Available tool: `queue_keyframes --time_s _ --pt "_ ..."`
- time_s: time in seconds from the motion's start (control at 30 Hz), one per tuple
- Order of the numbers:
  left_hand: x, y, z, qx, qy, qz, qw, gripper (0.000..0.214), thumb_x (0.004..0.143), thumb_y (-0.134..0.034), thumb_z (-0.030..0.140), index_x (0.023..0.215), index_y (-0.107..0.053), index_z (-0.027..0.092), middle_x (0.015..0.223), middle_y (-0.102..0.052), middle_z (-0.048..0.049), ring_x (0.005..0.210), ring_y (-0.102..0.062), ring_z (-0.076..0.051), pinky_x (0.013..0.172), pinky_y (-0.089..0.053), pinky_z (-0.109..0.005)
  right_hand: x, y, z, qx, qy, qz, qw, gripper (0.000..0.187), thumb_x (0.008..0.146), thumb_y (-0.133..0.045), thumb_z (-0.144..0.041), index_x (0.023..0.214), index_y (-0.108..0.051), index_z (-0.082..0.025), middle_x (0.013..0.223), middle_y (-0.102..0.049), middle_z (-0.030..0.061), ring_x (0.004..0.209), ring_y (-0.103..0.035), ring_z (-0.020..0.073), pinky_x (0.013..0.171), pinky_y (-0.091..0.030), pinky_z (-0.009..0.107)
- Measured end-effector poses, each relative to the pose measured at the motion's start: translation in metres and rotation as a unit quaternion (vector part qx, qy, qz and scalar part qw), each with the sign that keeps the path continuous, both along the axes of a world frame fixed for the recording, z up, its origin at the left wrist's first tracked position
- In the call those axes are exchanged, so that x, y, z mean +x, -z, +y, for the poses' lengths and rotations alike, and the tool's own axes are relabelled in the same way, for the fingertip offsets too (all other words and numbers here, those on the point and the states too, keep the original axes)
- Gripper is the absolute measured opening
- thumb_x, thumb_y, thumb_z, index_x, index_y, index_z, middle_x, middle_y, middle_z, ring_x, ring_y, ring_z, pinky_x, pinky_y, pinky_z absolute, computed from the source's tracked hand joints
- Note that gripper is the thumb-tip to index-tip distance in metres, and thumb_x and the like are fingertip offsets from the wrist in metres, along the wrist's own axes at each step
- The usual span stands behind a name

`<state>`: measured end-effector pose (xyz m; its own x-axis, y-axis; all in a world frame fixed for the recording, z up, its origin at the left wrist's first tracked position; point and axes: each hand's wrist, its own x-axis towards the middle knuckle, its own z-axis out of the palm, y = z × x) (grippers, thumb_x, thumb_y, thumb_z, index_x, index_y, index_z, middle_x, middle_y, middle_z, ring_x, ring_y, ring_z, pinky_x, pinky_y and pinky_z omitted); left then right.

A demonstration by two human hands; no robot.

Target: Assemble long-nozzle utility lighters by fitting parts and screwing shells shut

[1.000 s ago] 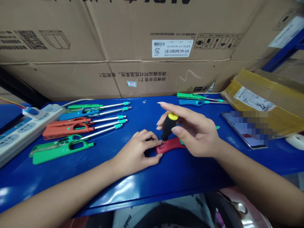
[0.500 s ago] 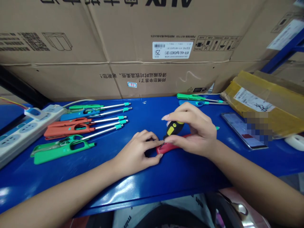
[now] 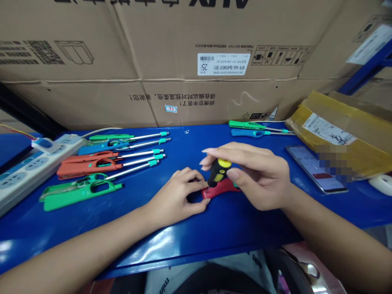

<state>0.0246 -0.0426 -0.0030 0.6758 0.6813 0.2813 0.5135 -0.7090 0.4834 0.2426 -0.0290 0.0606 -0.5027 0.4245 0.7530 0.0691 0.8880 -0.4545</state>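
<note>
On the blue tabletop my left hand point(image 3: 183, 196) pinches the near-left end of a red lighter body point(image 3: 219, 188) between thumb and fingers. My right hand point(image 3: 260, 175) is around a short black and yellow screwdriver point(image 3: 219, 171), with the thumb at its handle and the fingers stretched over its far side. The screwdriver stands tilted, its thin tip on the red body close to my left fingers. Part of the red body's right end is hidden behind my right hand.
Several long-necked lighters in green, blue and orange, such as the orange lighter point(image 3: 88, 168), lie at left beside a white power strip point(image 3: 33, 163). Back right are a green lighter point(image 3: 248, 124), a blue lighter point(image 3: 249, 133), a phone point(image 3: 312, 167) and a taped box point(image 3: 352, 134). A large carton point(image 3: 171, 85) stands behind.
My right hand has shifted slightly right and down, and its fingers have straightened along the screwdriver. The screwdriver is more upright, its shaft now visible. My left hand has stayed put.
</note>
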Motion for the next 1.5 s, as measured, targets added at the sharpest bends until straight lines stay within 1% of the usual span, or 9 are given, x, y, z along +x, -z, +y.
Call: queue_keyframes --time_s 0.1,0.47,0.6,0.77,0.9,1.07,1.23,1.4,1.5 --pt "0.0002 -0.0009 -0.0005 0.002 -0.005 -0.005 1.0 0.018 0.088 -0.07 0.029 0.105 -0.073 0.025 0.106 -0.066 -0.0048 0.098 -0.058 -0.023 0.087 -0.045 -0.039 -0.001 0.0006 -0.0002 0.047 0.061 0.034 0.996 0.032 0.089 -0.072 -0.031 0.12 -0.071 -0.024 0.09 -0.07 0.005 0.083 -0.065 0.0182 0.073 -0.059 0.033" --pt "0.0012 -0.0009 0.0009 -0.011 -0.005 -0.01 1.0 0.019 0.087 -0.07 0.028 0.105 -0.072 0.024 0.108 -0.066 -0.0056 0.102 -0.058 -0.024 0.09 -0.047 -0.041 0.0 0.0001 -0.0013 0.092 0.069 0.01 0.993 0.035 0.092 -0.068 -0.03 0.127 -0.069 -0.024 0.097 -0.069 0.0069 0.09 -0.066 0.0194 0.078 -0.06 0.035" --pt "0.0011 -0.0012 0.0004 -0.001 -0.003 0.004 1.0 0.022 0.089 -0.068 0.031 0.109 -0.073 0.024 0.116 -0.066 -0.0071 0.103 -0.058 -0.026 0.09 -0.046 -0.042 0.0004 -0.0002 0.0002 0.04 -0.001 -0.012 0.999 0.038 0.1 -0.048 -0.018 0.136 -0.062 -0.02 0.119 -0.069 0.0108 0.108 -0.066 0.0217 0.09 -0.058 0.041" --pt "0.0007 0.0005 0.0 0.002 -0.007 0.003 1.0 0.024 0.088 -0.069 0.029 0.111 -0.073 0.025 0.109 -0.068 -0.005 0.099 -0.058 -0.024 0.087 -0.045 -0.04 -0.0006 0.0025 0.0035 0.074 0.086 0.023 0.993 0.032 0.091 -0.07 -0.027 0.123 -0.071 -0.025 0.096 -0.07 0.0055 0.088 -0.066 0.0186 0.079 -0.059 0.036" --pt "0.0013 0.0005 -0.0001 0.009 -0.009 0.001 1.0 0.025 0.089 -0.069 0.031 0.112 -0.073 0.024 0.11 -0.067 -0.0063 0.1 -0.058 -0.024 0.088 -0.046 -0.04 -0.0001 0.0044 0.0046 0.013 0.016 -0.027 0.999 0.045 0.1 -0.051 -0.022 0.146 -0.052 -0.019 0.125 -0.067 0.0127 0.106 -0.065 0.0218 0.092 -0.057 0.044" --pt "0.0018 -0.0006 -0.0008 0.006 -0.008 -0.004 1.0 0.018 0.088 -0.069 0.029 0.105 -0.073 0.024 0.106 -0.066 -0.0051 0.097 -0.058 -0.024 0.084 -0.045 -0.039 -0.0028 0.0052 0.0037 0.064 0.061 0.019 0.996 0.034 0.091 -0.071 -0.028 0.124 -0.069 -0.023 0.091 -0.068 0.0048 0.087 -0.064 0.0186 0.08 -0.058 0.035" --pt "0.0015 -0.0009 -0.001 0.002 -0.008 -0.002 1.0 0.017 0.09 -0.067 0.031 0.104 -0.073 0.024 0.11 -0.066 -0.0054 0.1 -0.058 -0.024 0.087 -0.045 -0.04 -0.002 0.0014 0.0003 0.024 0.016 -0.048 0.998 0.041 0.1 -0.051 -0.026 0.14 -0.057 -0.017 0.129 -0.064 0.0143 0.118 -0.061 0.025 0.098 -0.053 0.045" --pt "0.0016 -0.0006 -0.0012 -0.005 -0.008 -0.013 1.0 0.018 0.086 -0.07 0.026 0.104 -0.072 0.023 0.106 -0.066 -0.0046 0.099 -0.058 -0.024 0.086 -0.045 -0.039 -0.0049 0.0037 0.0013 0.056 0.045 0.013 0.997 0.038 0.09 -0.071 -0.024 0.127 -0.066 -0.018 0.094 -0.07 0.0058 0.089 -0.064 0.0176 0.081 -0.058 0.032" --pt "0.0017 -0.0009 -0.0015 -0.011 -0.011 -0.013 1.0 0.018 0.086 -0.071 0.027 0.104 -0.073 0.023 0.106 -0.066 -0.0042 0.098 -0.059 -0.023 0.087 -0.045 -0.04 -0.005 0.004 0.0014 0.044 0.032 -0.019 0.998 0.039 0.095 -0.063 -0.023 0.133 -0.062 -0.015 0.113 -0.07 0.0111 0.105 -0.064 0.0208 0.092 -0.056 0.037"
